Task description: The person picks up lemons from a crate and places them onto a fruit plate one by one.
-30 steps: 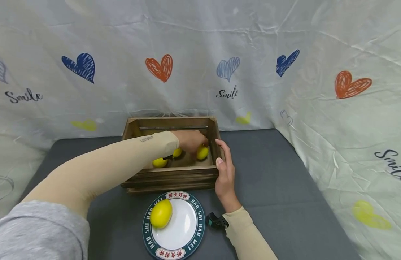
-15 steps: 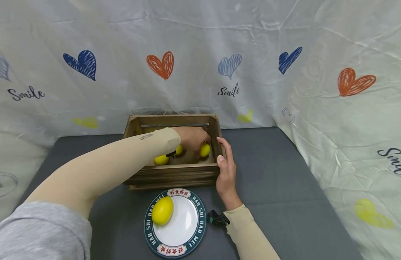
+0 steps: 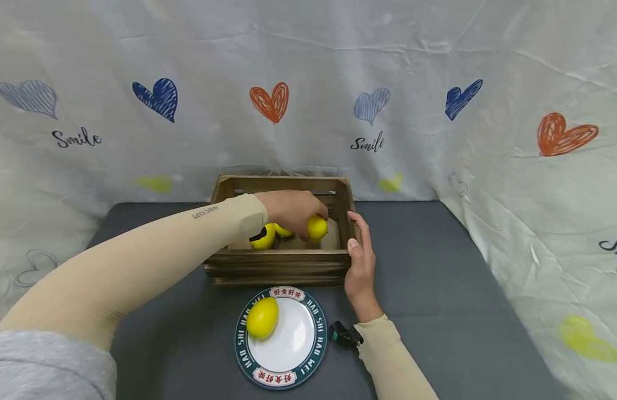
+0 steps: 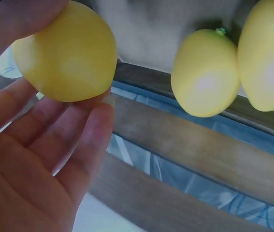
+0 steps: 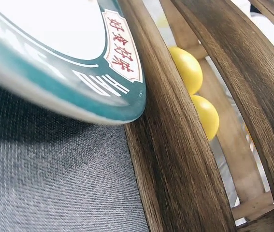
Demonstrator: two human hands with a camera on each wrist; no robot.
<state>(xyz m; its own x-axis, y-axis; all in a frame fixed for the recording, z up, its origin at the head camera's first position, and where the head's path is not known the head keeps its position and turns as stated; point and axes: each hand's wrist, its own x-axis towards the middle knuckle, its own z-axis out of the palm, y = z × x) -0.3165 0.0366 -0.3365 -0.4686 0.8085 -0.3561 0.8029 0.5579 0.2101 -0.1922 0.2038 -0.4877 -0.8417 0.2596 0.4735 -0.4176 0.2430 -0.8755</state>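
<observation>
My left hand (image 3: pixel 294 210) reaches into a slatted wooden crate (image 3: pixel 278 269) and holds a yellow lemon (image 3: pixel 317 227) near the crate's right end. In the left wrist view the thumb lies over this lemon (image 4: pixel 71 58) and the fingers curl beneath it. More lemons lie to the left inside the crate, one of them (image 3: pixel 264 238) partly behind the wrist. At the crate's right end my right hand (image 3: pixel 360 272) grips the side, thumb at the front corner and fingers along the rim. The right wrist view does not show that hand.
A white plate (image 3: pixel 294 347) with a green lettered rim stands in front of the crate, a single lemon (image 3: pixel 262 318) on its left part. A dark grey cloth (image 3: pixel 438 289) covers the table. Behind hangs a pale curtain (image 3: pixel 308 144) with printed hearts.
The held lemon has come up a little and shows more fully in my left hand. My right hand stays on the crate. The head view has shifted, moving the scene rightward.
</observation>
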